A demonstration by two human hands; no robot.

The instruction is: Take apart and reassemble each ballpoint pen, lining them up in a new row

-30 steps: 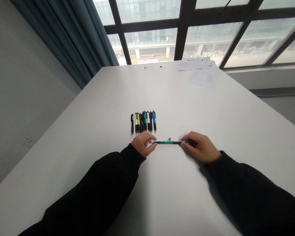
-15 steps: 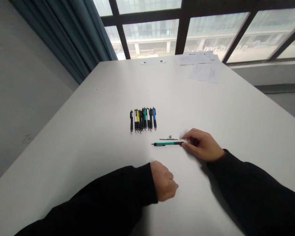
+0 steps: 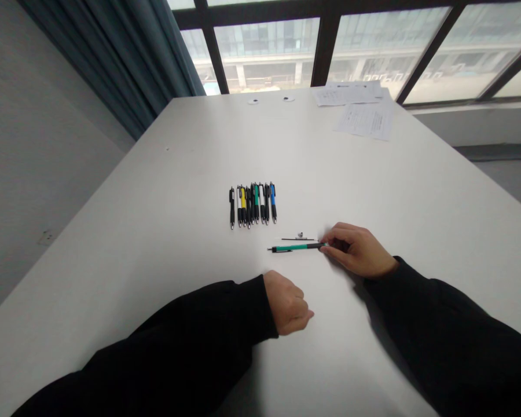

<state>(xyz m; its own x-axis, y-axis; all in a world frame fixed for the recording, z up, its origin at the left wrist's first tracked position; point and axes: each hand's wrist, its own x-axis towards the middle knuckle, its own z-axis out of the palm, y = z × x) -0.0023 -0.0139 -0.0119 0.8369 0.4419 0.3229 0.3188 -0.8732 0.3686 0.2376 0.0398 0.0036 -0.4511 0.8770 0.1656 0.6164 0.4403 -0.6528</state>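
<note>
A green and black pen (image 3: 296, 247) lies sideways on the white table (image 3: 156, 231). My right hand (image 3: 358, 250) pinches its right end with thumb and fingers. Just behind the pen lie a thin dark refill (image 3: 299, 239) and a tiny silver part (image 3: 300, 234). My left hand (image 3: 289, 303) rests on the table nearer to me, fingers curled loosely and holding nothing that I can see. A row of several pens (image 3: 252, 204), black, yellow, green, white and blue, lies side by side farther back to the left.
Printed paper sheets (image 3: 364, 113) lie at the table's far right. Two small round white discs (image 3: 269, 99) sit at the far edge by the window. A dark curtain (image 3: 125, 63) hangs at the far left, beside a grey wall.
My left hand let go of the pen's left end and drew back toward me, curling up. My right hand kept hold of the pen's right end.
</note>
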